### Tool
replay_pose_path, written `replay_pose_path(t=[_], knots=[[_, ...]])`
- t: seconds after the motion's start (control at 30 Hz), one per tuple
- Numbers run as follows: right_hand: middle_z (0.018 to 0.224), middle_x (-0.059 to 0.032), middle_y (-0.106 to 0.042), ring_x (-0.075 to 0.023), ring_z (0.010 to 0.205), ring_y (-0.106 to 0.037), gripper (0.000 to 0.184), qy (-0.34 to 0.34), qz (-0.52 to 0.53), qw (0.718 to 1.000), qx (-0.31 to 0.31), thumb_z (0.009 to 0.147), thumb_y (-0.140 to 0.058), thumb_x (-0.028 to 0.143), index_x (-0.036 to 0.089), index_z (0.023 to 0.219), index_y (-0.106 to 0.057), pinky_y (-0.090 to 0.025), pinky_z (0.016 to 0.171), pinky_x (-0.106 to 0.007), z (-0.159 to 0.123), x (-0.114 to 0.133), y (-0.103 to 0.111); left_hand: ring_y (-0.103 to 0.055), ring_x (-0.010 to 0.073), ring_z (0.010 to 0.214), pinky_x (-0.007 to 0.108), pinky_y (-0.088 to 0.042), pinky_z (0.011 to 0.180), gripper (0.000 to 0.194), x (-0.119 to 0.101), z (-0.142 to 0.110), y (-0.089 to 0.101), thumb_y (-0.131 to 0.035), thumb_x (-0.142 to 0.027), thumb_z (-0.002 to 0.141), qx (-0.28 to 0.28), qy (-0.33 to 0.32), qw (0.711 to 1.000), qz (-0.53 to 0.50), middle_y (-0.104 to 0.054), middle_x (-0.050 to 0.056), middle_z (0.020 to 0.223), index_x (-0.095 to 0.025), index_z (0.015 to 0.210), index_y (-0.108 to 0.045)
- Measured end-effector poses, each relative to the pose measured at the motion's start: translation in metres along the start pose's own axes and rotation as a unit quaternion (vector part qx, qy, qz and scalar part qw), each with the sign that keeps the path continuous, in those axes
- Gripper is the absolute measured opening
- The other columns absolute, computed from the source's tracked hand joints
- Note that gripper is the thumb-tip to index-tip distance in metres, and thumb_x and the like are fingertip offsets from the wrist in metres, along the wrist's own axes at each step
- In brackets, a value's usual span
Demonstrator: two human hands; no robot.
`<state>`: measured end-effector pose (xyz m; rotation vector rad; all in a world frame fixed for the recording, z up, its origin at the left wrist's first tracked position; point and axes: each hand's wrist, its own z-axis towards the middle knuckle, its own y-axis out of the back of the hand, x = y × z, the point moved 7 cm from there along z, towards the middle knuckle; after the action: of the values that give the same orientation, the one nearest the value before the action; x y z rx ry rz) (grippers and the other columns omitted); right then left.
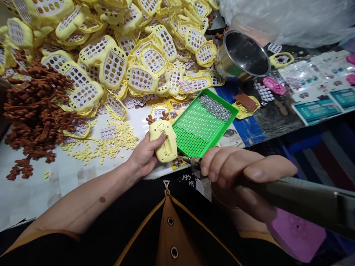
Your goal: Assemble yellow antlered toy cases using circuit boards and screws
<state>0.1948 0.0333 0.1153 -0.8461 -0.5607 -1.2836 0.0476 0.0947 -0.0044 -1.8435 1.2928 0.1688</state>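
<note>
My left hand [144,155] is closed around a small yellow toy case [163,141] with brown antlers on top, its back side facing up. My right hand [235,170] grips a grey electric screwdriver [291,199] whose tip touches the lower right edge of the yellow case. Right beside the case lies a green perforated tray [194,133] with a heap of small silver screws [215,107] at its far end.
A big pile of yellow-and-white keypad shells [116,55] fills the back of the table. Brown antler pieces [33,111] are heaped at left, small yellow buttons [105,142] scattered in the middle. A steel pot [242,55] and printed cards [318,92] lie at right.
</note>
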Motion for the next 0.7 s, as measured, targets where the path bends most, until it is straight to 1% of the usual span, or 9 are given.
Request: replay_pose_path(t=[0.13, 0.2, 0.27, 0.37, 0.47, 0.6, 0.7], knots=[[0.056, 0.0033, -0.055, -0.0131, 0.048, -0.056, 0.03, 0.011, 0.016, 1.0, 0.023, 0.077, -0.061, 0.013, 0.021, 0.105, -0.065, -0.054, 0.047, -0.031, 0.004, -0.007, -0.007, -0.068, 0.0192, 0.084, 0.04, -0.057, 0.085, 0.048, 0.0, 0.0, 0.0, -0.071, -0.017, 0.079, 0.006, -0.004, 1.0, 0.003, -0.07, 0.002, 0.091, -0.024, 0.123, -0.052], [0.057, 0.0032, -0.056, -0.013, 0.047, -0.056, 0.033, 0.026, 0.025, 0.999, 0.032, 0.074, -0.059, 0.008, 0.02, 0.104, -0.065, -0.053, 0.046, -0.03, 0.007, -0.009, -0.012, -0.068, 0.0186, 0.083, 0.038, -0.057, 0.083, 0.046, 0.001, 0.0, 0.001, -0.072, -0.018, 0.078, 0.005, -0.006, 1.0, 0.007, -0.07, 0.002, 0.093, -0.023, 0.121, -0.054], [0.057, 0.0031, -0.056, -0.0132, 0.048, -0.056, 0.035, 0.027, 0.031, 0.999, 0.033, 0.071, -0.058, 0.005, 0.019, 0.103, -0.064, -0.053, 0.046, -0.03, 0.008, -0.012, -0.015, -0.068, 0.0181, 0.082, 0.036, -0.057, 0.08, 0.043, 0.001, 0.0, 0.001, -0.073, -0.019, 0.078, 0.006, -0.008, 1.0, 0.014, -0.07, 0.003, 0.096, -0.022, 0.117, -0.055], [0.057, 0.0031, -0.057, -0.0138, 0.05, -0.057, 0.028, 0.006, 0.024, 0.999, 0.024, 0.071, -0.059, 0.004, 0.02, 0.094, -0.063, -0.052, 0.046, -0.03, 0.008, -0.018, -0.017, -0.068, 0.0188, 0.084, 0.037, -0.057, 0.081, 0.044, 0.0, 0.0, 0.0, -0.075, -0.021, 0.076, 0.005, -0.015, 1.0, 0.026, -0.07, 0.004, 0.099, -0.022, 0.116, -0.056], [0.055, 0.0034, -0.057, -0.0133, 0.048, -0.057, 0.019, -0.002, 0.019, 0.999, 0.031, 0.071, -0.061, 0.005, 0.02, 0.083, -0.06, -0.052, 0.046, -0.029, 0.008, -0.021, -0.021, -0.068, 0.0203, 0.088, 0.038, -0.055, 0.084, 0.046, 0.0, 0.001, 0.0, -0.076, -0.021, 0.074, 0.0, -0.024, 0.999, 0.031, -0.07, 0.005, 0.101, -0.021, 0.116, -0.055], [0.052, 0.0043, -0.055, -0.0119, 0.045, -0.055, 0.016, -0.01, 0.025, 0.998, 0.051, 0.07, -0.062, 0.007, 0.02, 0.075, -0.055, -0.051, 0.045, -0.027, 0.01, -0.025, -0.026, -0.067, 0.0199, 0.085, 0.037, -0.056, 0.081, 0.046, 0.0, 0.002, 0.001, -0.077, -0.023, 0.073, -0.002, -0.027, 0.999, 0.041, -0.069, 0.005, 0.096, -0.021, 0.114, -0.055], [0.05, 0.0049, -0.054, -0.0115, 0.043, -0.054, 0.017, -0.015, 0.027, 0.998, 0.053, 0.069, -0.064, 0.007, 0.021, 0.07, -0.052, -0.05, 0.044, -0.027, 0.01, -0.028, -0.028, -0.066, 0.019, 0.081, 0.036, -0.056, 0.077, 0.042, 0.0, 0.003, 0.002, -0.076, -0.023, 0.074, -0.001, -0.029, 0.999, 0.046, -0.069, 0.004, 0.094, -0.02, 0.111, -0.055]])
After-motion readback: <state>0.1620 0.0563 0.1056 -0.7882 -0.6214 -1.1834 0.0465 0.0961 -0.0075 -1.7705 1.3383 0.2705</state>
